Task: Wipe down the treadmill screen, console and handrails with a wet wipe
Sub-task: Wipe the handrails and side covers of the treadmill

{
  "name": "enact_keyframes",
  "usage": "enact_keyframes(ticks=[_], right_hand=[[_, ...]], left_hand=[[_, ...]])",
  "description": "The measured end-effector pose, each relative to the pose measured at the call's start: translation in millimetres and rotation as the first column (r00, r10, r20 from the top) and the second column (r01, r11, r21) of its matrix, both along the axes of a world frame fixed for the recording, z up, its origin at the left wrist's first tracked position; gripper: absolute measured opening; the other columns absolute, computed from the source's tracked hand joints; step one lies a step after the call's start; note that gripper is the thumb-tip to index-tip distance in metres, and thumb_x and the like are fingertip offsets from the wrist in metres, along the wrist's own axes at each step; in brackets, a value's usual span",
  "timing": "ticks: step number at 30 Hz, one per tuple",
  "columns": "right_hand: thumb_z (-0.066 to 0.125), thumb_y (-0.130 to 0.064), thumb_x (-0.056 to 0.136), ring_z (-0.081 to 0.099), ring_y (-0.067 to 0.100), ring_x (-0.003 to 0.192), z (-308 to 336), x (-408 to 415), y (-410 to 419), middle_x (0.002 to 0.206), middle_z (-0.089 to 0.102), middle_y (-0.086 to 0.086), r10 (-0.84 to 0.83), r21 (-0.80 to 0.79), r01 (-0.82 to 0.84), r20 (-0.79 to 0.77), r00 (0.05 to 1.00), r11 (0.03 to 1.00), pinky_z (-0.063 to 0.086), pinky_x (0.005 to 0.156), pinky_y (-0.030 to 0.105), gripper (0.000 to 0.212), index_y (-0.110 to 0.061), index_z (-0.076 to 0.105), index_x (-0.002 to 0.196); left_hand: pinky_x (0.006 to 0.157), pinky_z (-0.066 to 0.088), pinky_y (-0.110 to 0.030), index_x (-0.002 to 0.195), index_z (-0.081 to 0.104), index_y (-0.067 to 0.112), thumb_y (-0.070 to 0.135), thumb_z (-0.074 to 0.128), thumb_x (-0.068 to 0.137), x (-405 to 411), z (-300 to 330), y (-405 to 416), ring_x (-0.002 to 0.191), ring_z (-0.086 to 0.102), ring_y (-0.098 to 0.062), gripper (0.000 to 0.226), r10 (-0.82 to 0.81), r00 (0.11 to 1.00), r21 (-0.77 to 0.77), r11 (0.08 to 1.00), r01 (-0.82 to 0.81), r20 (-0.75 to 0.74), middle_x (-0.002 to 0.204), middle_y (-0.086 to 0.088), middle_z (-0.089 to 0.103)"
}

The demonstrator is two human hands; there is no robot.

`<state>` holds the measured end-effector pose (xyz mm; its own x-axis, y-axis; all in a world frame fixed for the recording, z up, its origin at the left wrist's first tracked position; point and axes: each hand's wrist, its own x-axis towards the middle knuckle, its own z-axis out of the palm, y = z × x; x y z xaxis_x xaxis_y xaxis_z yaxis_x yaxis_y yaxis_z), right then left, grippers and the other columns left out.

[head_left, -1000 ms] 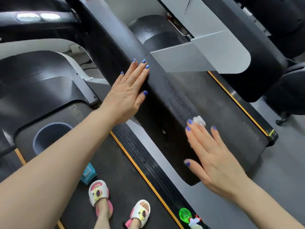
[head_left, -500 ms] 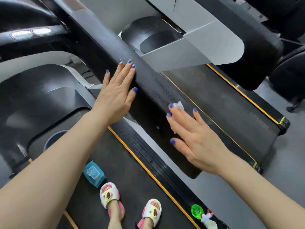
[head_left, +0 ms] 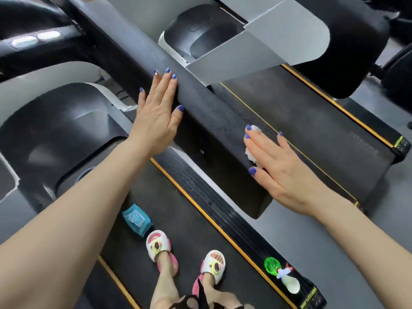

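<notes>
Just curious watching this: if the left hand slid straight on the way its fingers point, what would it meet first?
The left hand lies flat on the black handrail, fingers pointing up along it. Going straight on, it would probably only meet more handrail; nothing else seems to lie in that line, though depth is unclear.

Right hand (head_left: pixel 283 172) presses wet wipe (head_left: pixel 250 156) on handrail (head_left: pixel 207 112); left hand (head_left: pixel 158 112) flat alongside.

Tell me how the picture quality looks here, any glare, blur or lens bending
Head view: wide-angle bending curves the long black padded handrail and the forearms toward the edges; two bright ceiling-light reflections glare on the glossy black console at upper left; the hands and the white wet wipe under the right hand are fairly sharp; the far right corner is soft and dim.
</notes>
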<state>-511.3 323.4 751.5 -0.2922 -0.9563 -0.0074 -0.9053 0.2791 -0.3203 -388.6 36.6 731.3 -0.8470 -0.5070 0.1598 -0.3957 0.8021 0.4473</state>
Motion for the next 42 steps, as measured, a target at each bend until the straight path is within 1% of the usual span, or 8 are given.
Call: enact_keyframes(ticks=[5, 15, 22, 25, 30, 34, 37, 42], right_hand=[[0.034, -0.047, 0.101, 0.023, 0.025, 0.152, -10.2, 23.4, -28.6, 0.164, 0.024, 0.013, -0.029, -0.085, -0.004, -0.384, 0.923, 0.996, 0.018, 0.122, 0.057, 0.069, -0.001, 0.033, 0.153], [0.04, -0.038, 0.098, 0.005, 0.029, 0.154, -42.2, 63.1, -30.2, 0.165, -0.002, 0.018, 0.007, 0.061, 0.077, -0.83, 0.558, 0.995, -0.006, 0.121, 0.054, 0.078, 0.003, 0.011, 0.157], [0.021, -0.028, 0.108, -0.037, 0.054, 0.127, -102.5, 73.9, -19.2, 0.137, -0.038, 0.044, 0.508, 0.641, 0.081, -0.673, 0.537, 0.764, -0.033, 0.098, 0.063, 0.073, 0.021, -0.022, 0.141], [0.014, -0.035, 0.107, -0.04, 0.046, 0.13, -61.2, 72.3, -34.9, 0.141, -0.041, 0.035, 0.433, 0.545, 0.159, -0.784, 0.445, 0.823, -0.041, 0.096, 0.062, 0.073, 0.015, -0.025, 0.142], [0.01, -0.043, 0.099, -0.007, 0.028, 0.152, -40.2, 78.6, -32.6, 0.163, -0.014, 0.017, 0.068, 0.186, 0.216, -0.885, 0.461, 0.959, -0.01, 0.121, 0.049, 0.076, 0.004, -0.005, 0.156], [0.018, -0.041, 0.108, -0.033, 0.048, 0.136, -89.3, 90.1, -16.9, 0.148, -0.032, 0.034, 0.347, 0.543, 0.171, -0.715, 0.606, 0.822, -0.038, 0.102, 0.058, 0.074, 0.01, -0.013, 0.151], [0.024, -0.041, 0.109, -0.044, 0.053, 0.122, -95.1, 78.3, -8.0, 0.139, -0.037, 0.038, 0.49, 0.649, 0.126, -0.673, 0.554, 0.75, -0.042, 0.091, 0.062, 0.072, 0.006, -0.004, 0.155], [0.011, -0.049, 0.1, 0.008, 0.025, 0.154, -45.0, 63.3, -22.1, 0.165, 0.011, 0.013, 0.271, 0.302, 0.028, -0.889, 0.37, 0.953, -0.017, 0.12, 0.051, 0.076, 0.003, 0.012, 0.155]], left_hand=[[0.122, 0.004, -0.054, 0.158, 0.022, 0.018, 0.046, 0.022, 0.101, -7.0, 1.6, 21.9, 0.155, 0.003, -0.024, 0.063, -0.133, 0.99, -0.173, 0.975, 0.138, 0.042, 0.167, 0.001, 0.015], [0.121, 0.0, -0.058, 0.156, 0.03, 0.017, 0.042, 0.024, 0.106, -9.8, -15.5, 24.8, 0.154, 0.006, -0.029, 0.057, -0.134, 0.989, -0.201, 0.972, 0.117, -0.07, 0.165, -0.002, 0.021], [0.121, -0.001, -0.06, 0.155, 0.031, 0.016, 0.044, 0.022, 0.106, -12.2, -20.8, 22.3, 0.154, 0.009, -0.03, 0.057, -0.145, 0.985, -0.255, 0.96, 0.118, -0.091, 0.164, -0.003, 0.024], [0.121, -0.001, -0.061, 0.155, 0.031, 0.016, 0.045, 0.02, 0.106, -10.9, -19.1, 20.8, 0.154, 0.01, -0.03, 0.058, -0.148, 0.987, -0.275, 0.953, 0.127, -0.055, 0.164, -0.004, 0.025], [0.121, -0.005, -0.059, 0.157, 0.026, 0.018, 0.045, 0.02, 0.106, -10.3, -15.7, 20.9, 0.155, 0.006, -0.027, 0.058, -0.151, 0.988, -0.271, 0.952, 0.141, -0.014, 0.166, -0.002, 0.02], [0.122, -0.006, -0.057, 0.158, 0.023, 0.019, 0.044, 0.019, 0.106, -9.4, -12.2, 21.3, 0.155, 0.001, -0.026, 0.058, -0.142, 0.99, -0.261, 0.955, 0.142, 0.02, 0.167, -0.001, 0.016], [0.122, -0.006, -0.057, 0.158, 0.022, 0.02, 0.044, 0.02, 0.106, -9.4, -9.9, 21.4, 0.155, 0.0, -0.025, 0.058, -0.139, 0.989, -0.257, 0.956, 0.145, 0.044, 0.167, -0.001, 0.014], [0.121, -0.002, -0.058, 0.157, 0.025, 0.019, 0.044, 0.02, 0.104, -8.7, -8.4, 25.7, 0.155, 0.003, -0.025, 0.059, -0.128, 0.991, -0.242, 0.961, 0.134, 0.043, 0.167, -0.001, 0.016]])
